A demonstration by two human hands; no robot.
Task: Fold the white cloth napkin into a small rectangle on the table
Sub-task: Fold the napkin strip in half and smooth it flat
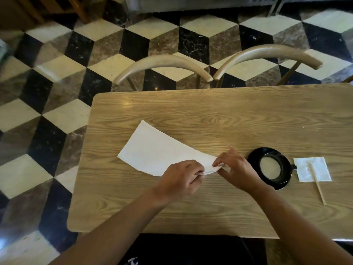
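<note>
A white cloth napkin (156, 150) lies on the wooden table (219, 115) as a long folded strip, running from the far left toward me on the right. My left hand (183, 177) pinches the strip's near corner at its front edge. My right hand (235, 167) pinches the same short end at the other corner, and the layers there are lifted slightly off the table. The far end of the strip lies flat.
A black saucer (254, 159) holding a cup of pale liquid stands just right of my right hand. Beyond it lies a small square white napkin (321, 165) with a wooden stick (318, 185) across it. Two chair backs (164, 62) line the table's far edge.
</note>
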